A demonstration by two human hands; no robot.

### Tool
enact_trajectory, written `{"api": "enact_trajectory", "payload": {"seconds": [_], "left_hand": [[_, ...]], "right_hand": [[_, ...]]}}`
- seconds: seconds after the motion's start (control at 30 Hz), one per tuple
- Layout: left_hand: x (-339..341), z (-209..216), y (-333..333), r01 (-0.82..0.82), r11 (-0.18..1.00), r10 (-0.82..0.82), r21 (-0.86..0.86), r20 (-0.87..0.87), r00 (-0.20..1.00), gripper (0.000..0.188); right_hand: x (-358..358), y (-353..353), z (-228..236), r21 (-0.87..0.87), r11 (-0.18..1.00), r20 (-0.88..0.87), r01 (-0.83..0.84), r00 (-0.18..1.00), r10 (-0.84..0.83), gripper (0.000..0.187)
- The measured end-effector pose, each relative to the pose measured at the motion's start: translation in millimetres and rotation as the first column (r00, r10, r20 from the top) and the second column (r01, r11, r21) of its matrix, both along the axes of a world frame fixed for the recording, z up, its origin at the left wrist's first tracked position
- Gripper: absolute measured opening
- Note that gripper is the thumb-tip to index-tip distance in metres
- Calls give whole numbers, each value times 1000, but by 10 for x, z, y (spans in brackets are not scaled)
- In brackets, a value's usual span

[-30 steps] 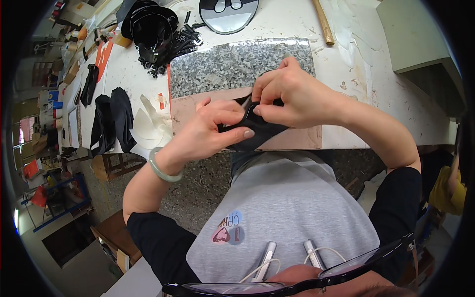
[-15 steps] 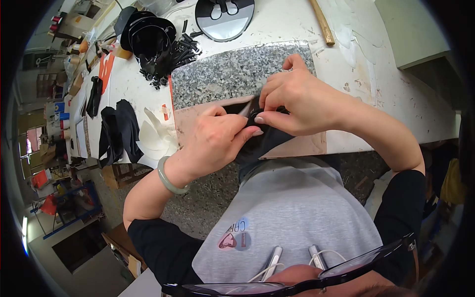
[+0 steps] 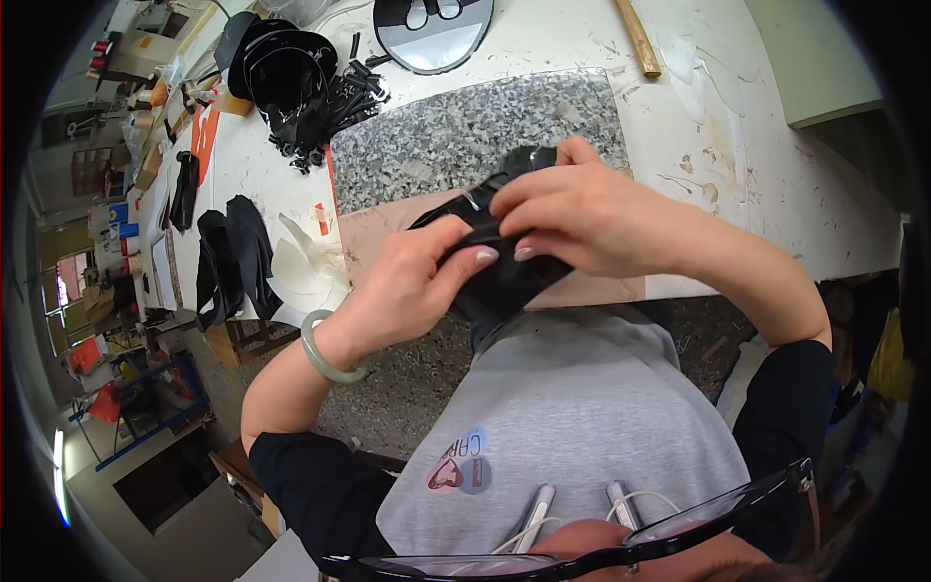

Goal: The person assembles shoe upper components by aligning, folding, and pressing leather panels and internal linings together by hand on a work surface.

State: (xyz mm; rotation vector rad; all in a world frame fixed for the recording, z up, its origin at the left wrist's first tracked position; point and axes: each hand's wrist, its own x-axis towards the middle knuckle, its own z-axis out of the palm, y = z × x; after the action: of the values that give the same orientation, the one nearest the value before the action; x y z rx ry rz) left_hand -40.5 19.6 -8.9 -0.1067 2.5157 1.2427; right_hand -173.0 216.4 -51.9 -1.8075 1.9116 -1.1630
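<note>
Both hands work close together on a black leather-like piece, folded and shiny in places, at the table's near edge. My left hand, with a pale green bangle on its wrist, pinches the piece's left side between thumb and fingers. From the right, my right hand grips it with fingers bent over its upper part and the thumb underneath. Part of the piece is hidden by the fingers. It lies over a pinkish board and the near edge of a speckled grey stone slab.
Beyond the slab are a round grey-and-black disc, a wooden handle and a pile of small black strips beside a glossy black container. Black material pieces and cream cut pieces lie left on the white table.
The black piece has been turned and spread, so more of its shiny surface shows above my fingers. My right hand has shifted slightly down, and my left hand slightly right.
</note>
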Motion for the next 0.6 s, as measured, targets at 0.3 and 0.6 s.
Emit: {"api": "enact_trajectory", "payload": {"seconds": [0.3,0.6], "left_hand": [[115,83,-3,-362,836,282,411,244,928,21],[-59,-789,-528,-386,630,27,674,478,878,43]], "right_hand": [[45,418,234,-47,996,-79,77,994,-81,72],[-107,93,-552,48,970,297,239,924,-242,50]]}}
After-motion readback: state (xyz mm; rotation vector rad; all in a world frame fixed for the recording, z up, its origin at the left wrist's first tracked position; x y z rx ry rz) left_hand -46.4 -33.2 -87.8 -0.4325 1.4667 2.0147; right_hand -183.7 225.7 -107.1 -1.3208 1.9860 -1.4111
